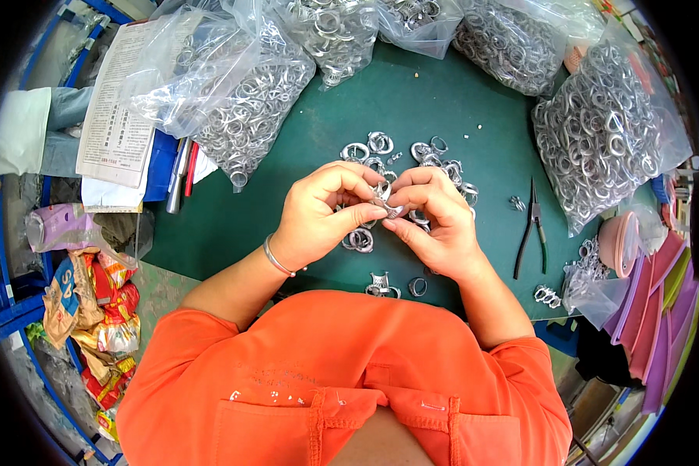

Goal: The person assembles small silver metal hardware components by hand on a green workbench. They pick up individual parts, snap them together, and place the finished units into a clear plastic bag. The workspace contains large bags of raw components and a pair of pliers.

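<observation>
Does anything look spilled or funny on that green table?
Nothing clearly looks spilled or broken. A small silver piece looks a bit stray, because it lies beside the pliers, apart from the loose rings in the middle.

Workshop – pliers [534, 210], bagged metal rings [594, 136].

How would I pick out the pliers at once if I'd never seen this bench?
On the green tabletop, find the big clear bag of silvery rings at the far right. The pliers lie left of that bag, to the right of the person's right hand, nose pointing away from the person. Their two long, dark, spread handles set them apart from the small silvery pieces nearby.
</observation>
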A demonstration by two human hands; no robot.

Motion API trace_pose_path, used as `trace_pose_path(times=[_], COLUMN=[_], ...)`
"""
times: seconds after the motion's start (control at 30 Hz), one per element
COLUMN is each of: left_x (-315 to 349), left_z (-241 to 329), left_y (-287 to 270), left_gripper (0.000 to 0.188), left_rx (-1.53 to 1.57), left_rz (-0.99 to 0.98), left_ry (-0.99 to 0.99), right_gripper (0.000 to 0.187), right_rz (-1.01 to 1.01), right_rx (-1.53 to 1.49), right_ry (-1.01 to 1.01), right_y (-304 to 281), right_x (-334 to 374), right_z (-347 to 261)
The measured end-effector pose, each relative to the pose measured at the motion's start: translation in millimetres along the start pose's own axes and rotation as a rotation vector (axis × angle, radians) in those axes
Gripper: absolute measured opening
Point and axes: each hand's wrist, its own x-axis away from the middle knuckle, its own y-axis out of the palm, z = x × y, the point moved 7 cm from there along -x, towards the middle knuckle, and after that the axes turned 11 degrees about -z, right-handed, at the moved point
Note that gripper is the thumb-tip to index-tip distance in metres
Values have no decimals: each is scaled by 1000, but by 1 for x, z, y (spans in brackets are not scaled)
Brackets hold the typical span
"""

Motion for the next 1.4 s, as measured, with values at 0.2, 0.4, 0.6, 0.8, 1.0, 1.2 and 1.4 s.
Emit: trace_pose_path(times=[0.2, 0.4, 0.6, 0.8, 1.0, 1.2, 1.4], left_x=[2, 1, 1, -1, 0, 0, 2], left_z=[4, 12, 15, 5, -2, -4, -10], left_y=[3, 8, 8, 7, 9, 9, 10], left_gripper=[22, 32, 34, 35, 36, 35, 42], left_rx=[-45, -100, -174, 86, 151, 201, 283], left_rz=[-28, -5, -17, -55, -65, -96, -80], left_ry=[68, 63, 93, 0, -103, -133, -173], right_gripper=[25, 24, 36, 33, 25, 25, 25], right_rz=[12, 12, 134, 91, 46, 49, 92], right_rx=[338, 260, -90, -466, -610, -719, -535], right_ry=[-132, -119, -31, 62, 227, 307, 258], right_y=[2, 1, 2, 4, 6, 10, 6], right_x=[1, -3, 6, 8, 10, 14, 14], right_z=[-10, -16, 7, 18, 24, 28, 20])
